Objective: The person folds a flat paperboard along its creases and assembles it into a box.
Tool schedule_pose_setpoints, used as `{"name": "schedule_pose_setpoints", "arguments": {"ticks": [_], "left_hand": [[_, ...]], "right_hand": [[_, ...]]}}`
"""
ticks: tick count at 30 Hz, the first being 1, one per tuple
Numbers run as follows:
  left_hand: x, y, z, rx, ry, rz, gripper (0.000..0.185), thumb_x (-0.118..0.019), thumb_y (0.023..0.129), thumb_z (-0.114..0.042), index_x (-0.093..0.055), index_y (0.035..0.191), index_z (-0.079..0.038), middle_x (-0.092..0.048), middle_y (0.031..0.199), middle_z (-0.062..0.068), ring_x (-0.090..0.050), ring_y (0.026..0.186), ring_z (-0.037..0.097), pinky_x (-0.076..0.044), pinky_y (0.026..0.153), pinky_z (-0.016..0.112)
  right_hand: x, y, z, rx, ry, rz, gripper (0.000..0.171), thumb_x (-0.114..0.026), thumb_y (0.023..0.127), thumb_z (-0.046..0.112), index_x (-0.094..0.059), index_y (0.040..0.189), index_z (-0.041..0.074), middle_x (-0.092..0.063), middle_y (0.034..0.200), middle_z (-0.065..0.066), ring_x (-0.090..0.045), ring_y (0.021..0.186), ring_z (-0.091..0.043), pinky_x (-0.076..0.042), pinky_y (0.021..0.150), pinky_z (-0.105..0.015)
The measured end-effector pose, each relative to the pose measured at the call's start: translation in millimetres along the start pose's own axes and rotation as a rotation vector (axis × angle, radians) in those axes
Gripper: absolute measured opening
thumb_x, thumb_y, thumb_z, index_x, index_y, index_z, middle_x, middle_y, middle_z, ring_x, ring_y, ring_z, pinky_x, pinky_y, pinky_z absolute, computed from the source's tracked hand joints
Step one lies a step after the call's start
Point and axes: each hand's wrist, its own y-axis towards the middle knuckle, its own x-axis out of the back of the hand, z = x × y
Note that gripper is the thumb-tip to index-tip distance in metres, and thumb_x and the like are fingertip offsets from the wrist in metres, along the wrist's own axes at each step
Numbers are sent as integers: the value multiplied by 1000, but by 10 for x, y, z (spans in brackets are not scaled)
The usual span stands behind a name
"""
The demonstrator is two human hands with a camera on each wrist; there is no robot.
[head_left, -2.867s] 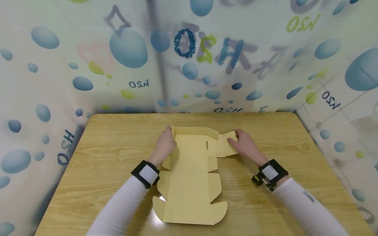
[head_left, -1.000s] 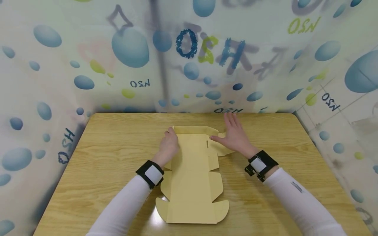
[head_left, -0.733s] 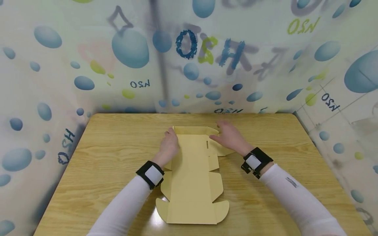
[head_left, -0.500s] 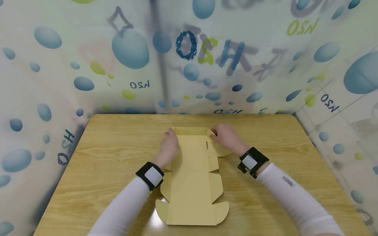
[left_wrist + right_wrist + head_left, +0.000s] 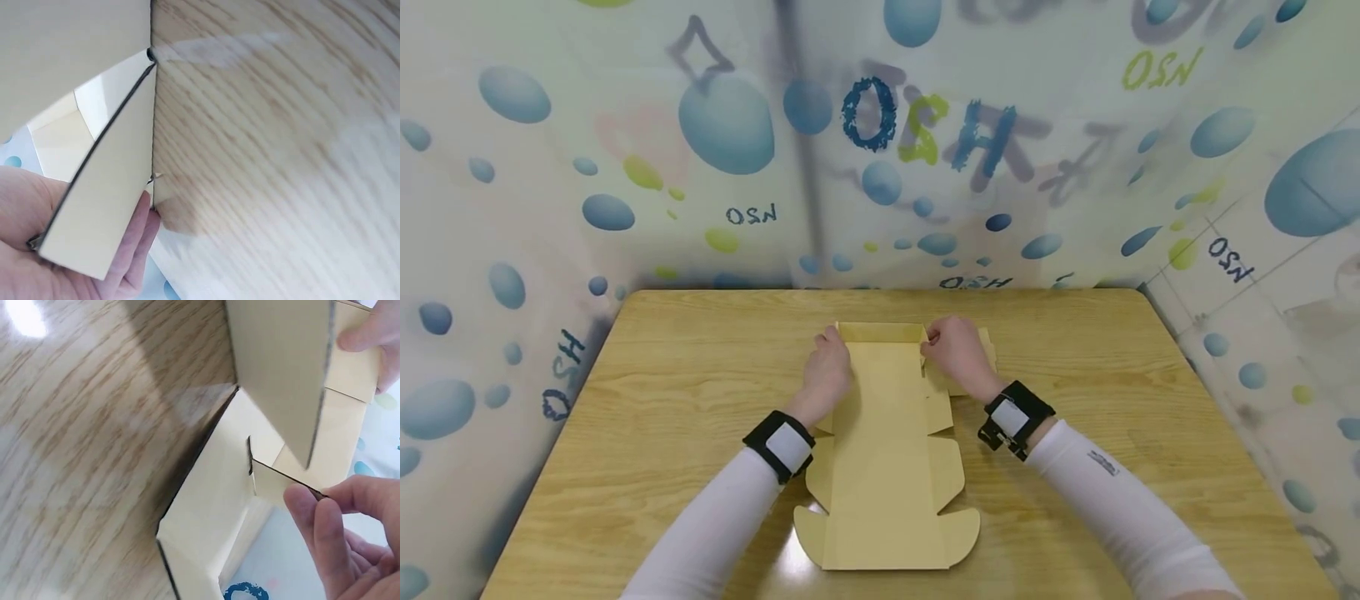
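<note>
At the far end of the flat-cut cardboard box blank [image 5: 883, 442], we see the right hand [image 5: 957, 354] pinching a small corner tab between thumb and fingertips [image 5: 312, 515], turning it inward beside the slot cut in the base panel. Opposite it, the left hand [image 5: 827, 371] curls its fingers [image 5: 134, 240] round the left side flap and holds it raised on its crease; the far wall [image 5: 880, 332] stands upright between the two hands. Nearer us, the rest of the blank lies flat on the wooden table [image 5: 647, 400], its rounded lid ears close to the near edge.

We judge the board light and thin, stiff across each panel but ready to hinge along its scored lines. It probably creases or tears if forced off a score, though the wrist views are too close to show thickness well. Hold is best taken on flaps close to their folds, with the base kept pressed to the table.
</note>
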Motion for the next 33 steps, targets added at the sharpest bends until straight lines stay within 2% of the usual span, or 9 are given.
{"name": "schedule_pose_setpoints", "arguments": {"ticks": [7,13,15,17,19,21,22,26,33], "left_hand": [[-13,22,-20,19,25,-7,29,-48,85,3,-35,110,7,-47,92,22,-53,60,27,-45,47,33],[-31,38,-48,9,14,-9,29,-49,84,4,-36,109,8,-48,93,23,-55,61,28,-46,47,33],[-32,37,-48,16,18,-11,28,-49,84,4,-36,109,7,-48,93,22,-55,62,28,-45,48,33],[-31,34,-49,22,12,-10,29,-49,84,4,-36,109,7,-47,94,22,-54,62,28,-45,48,33],[-29,29,-48,21,6,-14,28,-48,84,5,-36,109,7,-47,93,22,-54,61,28,-44,47,34],[-29,24,-44,17,5,-18,27,-48,83,6,-36,108,7,-47,92,22,-53,61,27,-44,47,33],[-30,22,-41,14,3,-22,27,-48,84,6,-36,107,7,-48,91,22,-53,60,27,-44,46,33],[-32,17,-27,14,3,-30,25,-48,84,6,-36,106,6,-47,90,22,-53,60,27,-44,46,33],[-24,10,-3,16,9,-33,27,-48,84,6,-36,108,7,-47,91,22,-54,61,28,-45,48,34]], "right_hand": [[27,1,-38,1,11,15,42,-61,81,11,-30,53,13,-20,49,3,-20,41,-12,-16,44,-25],[112,-23,-84,-12,-93,32,45,-61,82,39,-43,57,7,-33,49,-1,-24,38,-12,-16,40,-24],[139,-34,-101,10,-155,11,49,-58,80,51,-59,74,3,-53,63,-6,-38,42,-15,-25,39,-26],[171,-39,-134,20,-218,-20,72,-52,77,62,-57,112,0,-58,102,-18,-57,75,-25,-44,56,-35],[207,-41,-185,12,-247,-59,94,-49,73,69,-29,139,5,-32,137,-21,-37,119,-34,-36,87,-49],[248,-42,-246,2,-270,-80,102,-45,73,72,-8,144,10,-4,146,-20,5,132,-33,-12,99,-57],[268,-46,-279,-21,-271,-79,103,-44,73,73,3,143,13,7,146,-17,16,130,-29,-6,99,-58],[334,-101,-390,-76,-262,-60,102,-42,75,71,10,142,15,19,144,-11,27,125,-21,-3,99,-59],[365,-188,-502,-116,-246,-12,102,-42,76,71,14,140,15,24,142,-11,24,127,-25,-4,98,-60]]}}
